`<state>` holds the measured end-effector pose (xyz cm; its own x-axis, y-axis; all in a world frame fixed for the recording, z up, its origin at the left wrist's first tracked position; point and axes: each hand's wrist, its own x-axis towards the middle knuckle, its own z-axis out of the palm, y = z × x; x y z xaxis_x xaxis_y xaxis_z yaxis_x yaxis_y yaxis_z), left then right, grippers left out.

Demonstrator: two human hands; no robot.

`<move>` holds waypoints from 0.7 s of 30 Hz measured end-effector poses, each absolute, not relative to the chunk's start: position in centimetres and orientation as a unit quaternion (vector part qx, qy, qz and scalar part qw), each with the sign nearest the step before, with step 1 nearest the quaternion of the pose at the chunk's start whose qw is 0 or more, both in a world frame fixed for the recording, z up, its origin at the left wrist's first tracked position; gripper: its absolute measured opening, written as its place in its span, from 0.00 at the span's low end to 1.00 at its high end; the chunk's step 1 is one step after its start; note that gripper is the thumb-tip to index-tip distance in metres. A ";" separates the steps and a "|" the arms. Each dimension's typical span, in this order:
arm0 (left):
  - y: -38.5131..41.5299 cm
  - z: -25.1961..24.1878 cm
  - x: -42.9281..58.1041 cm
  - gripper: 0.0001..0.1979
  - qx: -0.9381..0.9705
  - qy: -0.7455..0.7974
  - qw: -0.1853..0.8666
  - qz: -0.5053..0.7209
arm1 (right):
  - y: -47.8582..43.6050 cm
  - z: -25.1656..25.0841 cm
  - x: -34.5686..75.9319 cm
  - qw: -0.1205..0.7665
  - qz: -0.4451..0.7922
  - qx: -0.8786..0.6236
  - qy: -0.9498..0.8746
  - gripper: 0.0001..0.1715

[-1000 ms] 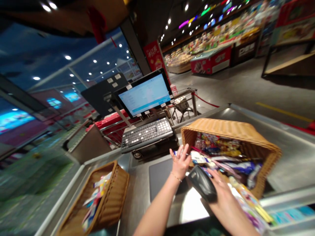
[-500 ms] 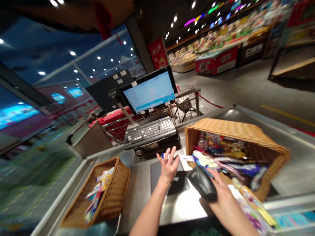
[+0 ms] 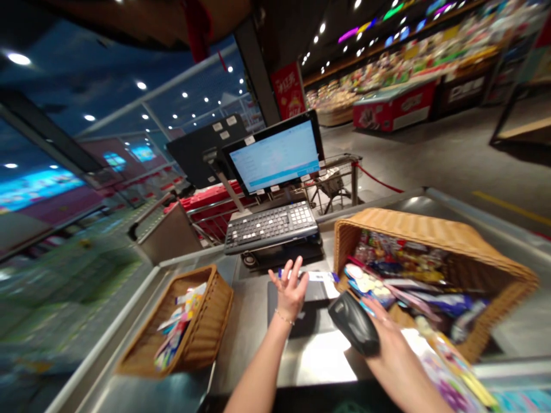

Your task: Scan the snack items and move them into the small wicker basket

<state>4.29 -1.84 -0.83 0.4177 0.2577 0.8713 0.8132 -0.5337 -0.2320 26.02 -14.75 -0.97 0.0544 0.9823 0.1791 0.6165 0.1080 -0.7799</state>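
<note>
My left hand point(image 3: 291, 295), with a thin bracelet at its wrist, is over the middle of the counter, fingers spread across a slim white packet with blue ends point(image 3: 318, 276). The packet passes behind the fingers and moves with the hand, so the hand seems to hold it; the exact grip is hidden. In my right hand point(image 3: 390, 338) is a black barcode scanner point(image 3: 353, 324), its head pointing up and left toward the packet. Below the left hand lies a dark flat pad point(image 3: 273, 301) on the metal counter point(image 3: 247, 327).
A tipped wicker basket point(image 3: 430, 223) full of packaged snacks lies at the right, with more packets spilling at its front. At left, another wicker basket point(image 3: 206, 327) holds several colourful packets. A keyboard point(image 3: 271, 225) and a lit monitor point(image 3: 278, 155) stand at the back.
The view has turned slightly left, so the counter, baskets and monitor sit farther right in the picture. My left hand and the packet have shifted slightly left together; the scanner stays in my right hand.
</note>
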 end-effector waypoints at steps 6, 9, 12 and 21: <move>-2.1 -1.3 2.9 0.10 -0.768 -0.363 0.331 -0.411 | -15.1 1.1 24.9 0.341 0.259 -0.632 -0.645 0.31; -2.4 -1.3 2.3 0.10 -0.759 -0.375 0.338 -0.411 | -15.2 1.3 24.7 0.320 0.273 -0.624 -0.659 0.30; -2.8 -1.1 1.8 0.09 -0.753 -0.377 0.348 -0.412 | -15.0 0.4 24.8 0.308 0.269 -0.609 -0.680 0.29; -3.5 -0.7 0.5 0.09 -0.737 -0.393 0.362 -0.413 | -14.7 -0.3 24.0 0.301 0.251 -0.587 -0.709 0.29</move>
